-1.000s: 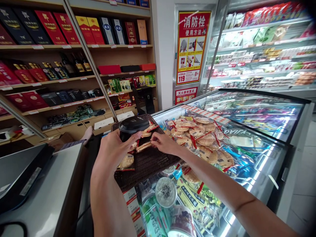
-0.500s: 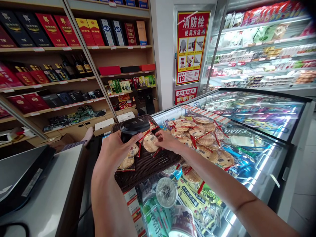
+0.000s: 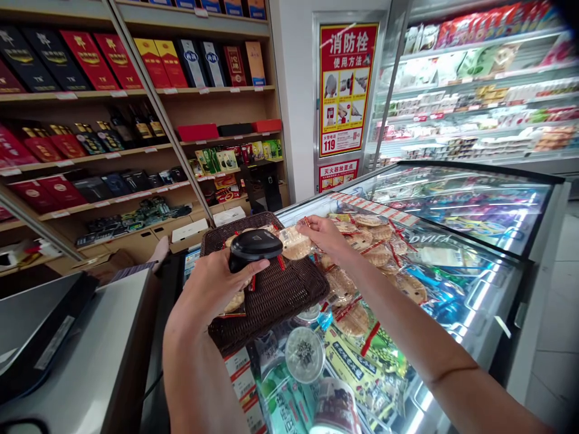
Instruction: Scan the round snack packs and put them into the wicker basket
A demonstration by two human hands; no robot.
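Note:
My left hand (image 3: 215, 271) is closed around a black barcode scanner (image 3: 256, 242), held over a dark brown wicker basket (image 3: 284, 295). Between the fingers of my right hand (image 3: 323, 235) is a clear packet holding a round, pale biscuit (image 3: 295, 242) with red edging. That packet is at the basket's far right edge, just in front of the scanner's head. A few similar packets (image 3: 235, 303) lie in the basket, partly covered by my left hand and the scanner. To the right, a heap of the same packets (image 3: 375, 241) rests on the freezer's glass top.
The chest freezer (image 3: 470, 313) shows colourful packs and tubs under its glass. A white counter (image 3: 99, 337) with a dark-edged device (image 3: 45, 325) stands at the left. Shelves of boxes and bottles (image 3: 136, 126) are behind, with a red poster (image 3: 347, 90) on the wall.
My right hand has moved up and to the right with the biscuit packet, lifting it from the basket. The scanner in my left hand has shifted slightly right and down.

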